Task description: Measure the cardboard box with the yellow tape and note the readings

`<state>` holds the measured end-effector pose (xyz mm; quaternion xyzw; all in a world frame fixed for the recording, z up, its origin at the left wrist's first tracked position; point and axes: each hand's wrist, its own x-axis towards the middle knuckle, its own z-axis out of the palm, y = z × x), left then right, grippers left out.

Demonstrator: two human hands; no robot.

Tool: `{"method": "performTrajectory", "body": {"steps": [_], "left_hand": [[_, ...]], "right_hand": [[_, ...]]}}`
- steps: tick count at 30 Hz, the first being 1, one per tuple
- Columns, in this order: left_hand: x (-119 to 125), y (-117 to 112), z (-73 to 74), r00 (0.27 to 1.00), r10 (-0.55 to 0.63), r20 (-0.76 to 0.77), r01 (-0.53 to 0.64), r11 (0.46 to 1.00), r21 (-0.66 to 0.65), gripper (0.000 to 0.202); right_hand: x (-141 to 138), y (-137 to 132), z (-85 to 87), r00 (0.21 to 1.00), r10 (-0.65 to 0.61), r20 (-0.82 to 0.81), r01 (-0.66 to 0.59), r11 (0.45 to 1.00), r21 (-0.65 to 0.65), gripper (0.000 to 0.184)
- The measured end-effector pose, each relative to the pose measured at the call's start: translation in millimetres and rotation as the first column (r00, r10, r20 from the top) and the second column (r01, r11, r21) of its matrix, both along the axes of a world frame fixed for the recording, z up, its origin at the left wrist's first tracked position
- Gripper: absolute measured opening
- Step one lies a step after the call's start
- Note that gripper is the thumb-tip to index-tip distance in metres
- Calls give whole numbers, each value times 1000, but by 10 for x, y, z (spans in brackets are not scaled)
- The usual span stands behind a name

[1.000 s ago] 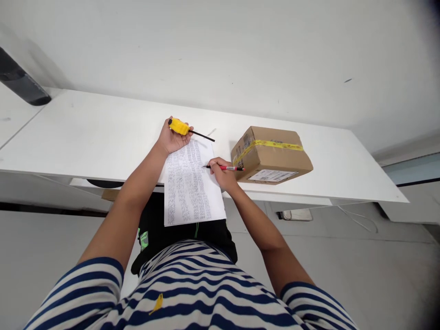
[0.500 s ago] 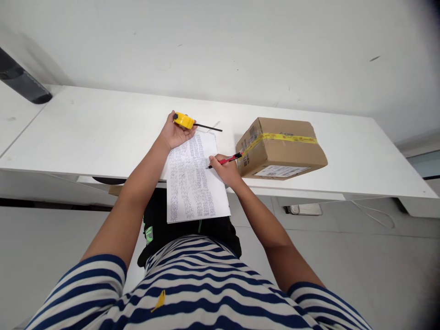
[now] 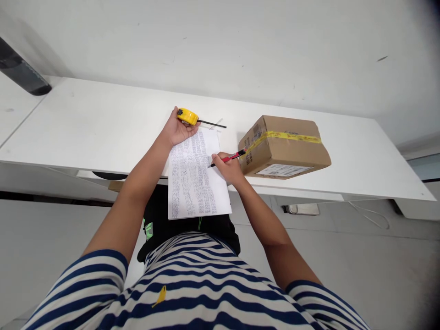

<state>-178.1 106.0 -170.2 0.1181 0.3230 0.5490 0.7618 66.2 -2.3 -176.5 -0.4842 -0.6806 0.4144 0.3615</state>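
My left hand (image 3: 180,130) is closed around a yellow tape measure (image 3: 188,116), and its wrist lies by the top edge of the paper. A dark strip (image 3: 215,123), seemingly the blade seen edge-on, sticks out to the right of the case. In my right hand (image 3: 228,168) is a red and black pen (image 3: 231,157), its tip at the paper. The sheet of paper (image 3: 222,192), covered with columns of blue writing, lies on the table and overhangs its front edge. Beside my right hand stands a taped cardboard box (image 3: 292,151).
The white table (image 3: 103,123) runs along a white wall (image 3: 220,46). A dark post (image 3: 24,68) rises at the far left. Below the table, a pale flat object (image 3: 302,209) and a white cable (image 3: 371,215) lie on the floor at right.
The view has shifted slightly, so the left-hand tape measure and the box appear a little farther right. Both hands keep their holds; the pen tip remains at the paper.
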Motion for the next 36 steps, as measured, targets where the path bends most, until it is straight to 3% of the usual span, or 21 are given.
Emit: {"method": "performTrajectory", "body": {"steps": [4,8,20,25,36], "left_hand": [[3,8,-9,1000,-6,24,6,1000,-8,78],[7,4,-4,999,-14,43,15,1000,-15,76],[19,-2,-1,1000,-4,17,4,1000,-4,74],[30,-10,8,1000,9,20,-9,1000,-12,77],[18,11,-6,999,-19,31,20,1000,-16,73]], "right_hand": [[5,7,-17,1000,-29,-1,29,999,21,41],[9,-6,14,1000,21,-4,-21,1000,-3,38],[0,-4,14,997,-69,25,68,997,41,41],[5,-10,19,1000,-7,10,7,999,37,39],[2,1,-16,996,-84,4,83,995,49,42]]}}
